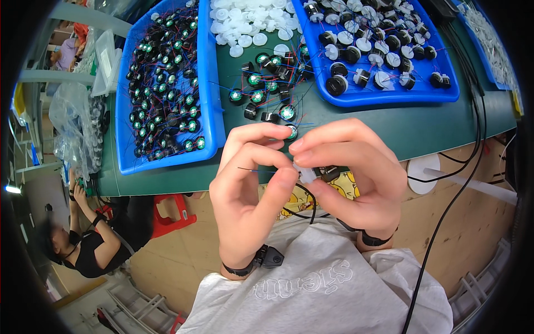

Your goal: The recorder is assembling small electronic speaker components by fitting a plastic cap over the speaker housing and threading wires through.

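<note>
Above the table's near edge, my two hands meet fingertip to fingertip. In my right hand, thumb and fingers grip a small black round component with a white plastic cap at its left side. The thumb and forefinger of my left hand are pinched together beside the cap; thin wires stick out leftward between its fingers. My fingertips partly hide the cap and the wires. Just beyond lies a loose pile of black round components with green faces and thin wires.
A blue tray of wired black components stands at left. Loose white caps lie at the back middle. Another blue tray holds components with white caps. Black cables hang at right. A co-worker sits at left near a red stool.
</note>
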Available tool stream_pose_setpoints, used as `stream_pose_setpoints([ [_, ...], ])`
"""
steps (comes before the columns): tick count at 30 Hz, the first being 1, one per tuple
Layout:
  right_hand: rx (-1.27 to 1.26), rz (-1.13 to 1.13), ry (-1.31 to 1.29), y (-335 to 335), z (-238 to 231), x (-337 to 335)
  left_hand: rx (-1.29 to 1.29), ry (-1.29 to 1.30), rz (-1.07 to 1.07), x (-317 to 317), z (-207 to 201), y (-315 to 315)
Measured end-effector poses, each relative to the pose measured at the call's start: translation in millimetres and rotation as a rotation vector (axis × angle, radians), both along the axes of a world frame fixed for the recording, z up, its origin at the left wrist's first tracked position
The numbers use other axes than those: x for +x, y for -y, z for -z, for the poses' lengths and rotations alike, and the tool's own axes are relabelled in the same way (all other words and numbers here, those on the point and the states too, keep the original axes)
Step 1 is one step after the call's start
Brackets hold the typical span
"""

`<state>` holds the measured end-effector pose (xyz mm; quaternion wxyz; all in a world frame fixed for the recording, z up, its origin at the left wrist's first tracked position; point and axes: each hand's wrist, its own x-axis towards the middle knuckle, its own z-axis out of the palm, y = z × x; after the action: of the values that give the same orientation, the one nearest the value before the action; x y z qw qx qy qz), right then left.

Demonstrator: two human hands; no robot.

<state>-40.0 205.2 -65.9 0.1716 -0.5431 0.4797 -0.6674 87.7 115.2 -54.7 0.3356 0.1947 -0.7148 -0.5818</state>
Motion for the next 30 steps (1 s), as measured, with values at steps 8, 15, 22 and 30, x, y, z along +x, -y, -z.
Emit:
stream_pose_setpoints([
  [8,0.006,0.032,0.028,0.3,1.9,-7.4,0.190,-0.062,0.044,-11.2,-1.0,-1.6],
  [15,-0.011,0.032,0.050,-0.4,1.4,-9.1,0.247,-0.084,0.055,-12.3,-0.7,-4.3],
  [22,-0.006,0.063,0.053,-2.7,1.2,-6.8,0.202,-0.145,0.023,-13.4,-0.4,-9.3],
  [30,-0.025,0.065,0.060,-3.7,0.9,-3.6,0.163,-0.193,-0.011,-11.1,-2.2,-11.5],
])
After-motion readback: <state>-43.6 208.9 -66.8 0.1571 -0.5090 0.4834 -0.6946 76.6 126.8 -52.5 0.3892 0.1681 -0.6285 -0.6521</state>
